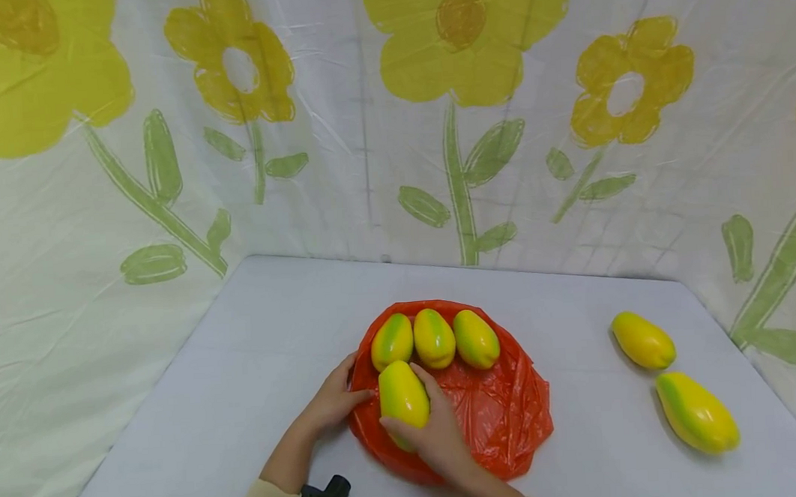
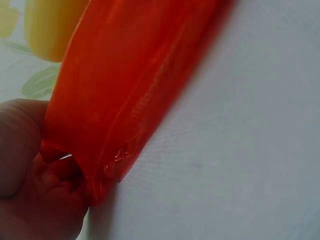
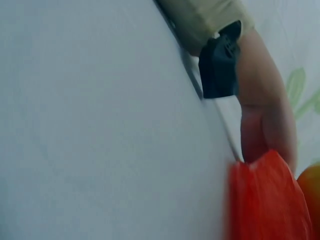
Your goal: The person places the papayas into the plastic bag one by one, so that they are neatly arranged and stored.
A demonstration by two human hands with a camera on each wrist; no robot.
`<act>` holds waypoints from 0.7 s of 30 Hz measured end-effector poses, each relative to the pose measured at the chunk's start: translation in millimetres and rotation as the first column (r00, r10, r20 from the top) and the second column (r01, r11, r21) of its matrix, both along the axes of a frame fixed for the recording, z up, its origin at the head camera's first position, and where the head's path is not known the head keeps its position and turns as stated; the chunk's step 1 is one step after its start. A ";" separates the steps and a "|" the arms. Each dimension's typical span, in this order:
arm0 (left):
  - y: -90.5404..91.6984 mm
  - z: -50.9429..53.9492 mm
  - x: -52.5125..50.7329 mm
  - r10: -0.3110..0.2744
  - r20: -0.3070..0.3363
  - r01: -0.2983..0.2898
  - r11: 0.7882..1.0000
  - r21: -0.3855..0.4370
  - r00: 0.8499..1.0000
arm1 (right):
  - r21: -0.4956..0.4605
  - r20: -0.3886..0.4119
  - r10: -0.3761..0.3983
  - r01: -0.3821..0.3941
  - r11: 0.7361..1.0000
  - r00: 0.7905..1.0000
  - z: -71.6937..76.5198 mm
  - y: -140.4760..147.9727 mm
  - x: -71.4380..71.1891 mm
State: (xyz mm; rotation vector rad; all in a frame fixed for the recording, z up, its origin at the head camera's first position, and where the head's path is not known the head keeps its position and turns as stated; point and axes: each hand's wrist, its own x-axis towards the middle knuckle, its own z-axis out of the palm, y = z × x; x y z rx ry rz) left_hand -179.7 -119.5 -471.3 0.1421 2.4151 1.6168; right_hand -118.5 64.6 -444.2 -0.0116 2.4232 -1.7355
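Observation:
A red plastic bag [image 1: 477,417] lies spread wide in a rounded shape on the table. My left hand [image 1: 332,400] grips its left rim, thumb over the inner side; the left wrist view shows the thumb [image 2: 20,145] and curled fingers at the red film. Over the bag's left part, my right hand [image 1: 437,426] holds a yellow-green papaya [image 1: 403,395] between thumb and fingers. Whether this fruit touches the bag cannot be told. Three more papayas sit along the bag's far side: left [image 1: 392,342], middle [image 1: 434,339] and right [image 1: 476,340]. The right wrist view does not show the right hand.
Two more papayas lie on the table to the right, one farther back [image 1: 643,340] and one nearer [image 1: 698,413]. Behind the white table [image 1: 242,377] hangs a flower-print curtain [image 1: 340,169]. A black wrist device [image 1: 325,496] is strapped on the left forearm.

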 end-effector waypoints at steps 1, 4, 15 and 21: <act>0.3 -0.3 -0.1 0.002 0.000 -0.002 1.000 -0.006 1.000 | -0.004 0.018 -0.002 0.002 1.000 1.000 -0.1 -1.6 0.9; 0.8 -1.6 -1.0 0.011 -0.001 -0.011 1.000 -0.013 1.000 | -0.023 0.079 -0.012 0.014 1.000 0.997 -0.2 -6.5 4.2; 0.4 -1.6 -0.9 -0.010 -0.037 0.009 0.999 -0.034 0.999 | -0.181 0.227 0.012 0.030 0.983 0.974 -1.8 -17.1 8.9; 0.5 -0.6 -1.2 0.009 -0.006 -0.009 1.000 -0.025 1.000 | -0.198 0.234 0.018 0.029 0.980 0.972 -1.4 -20.2 9.3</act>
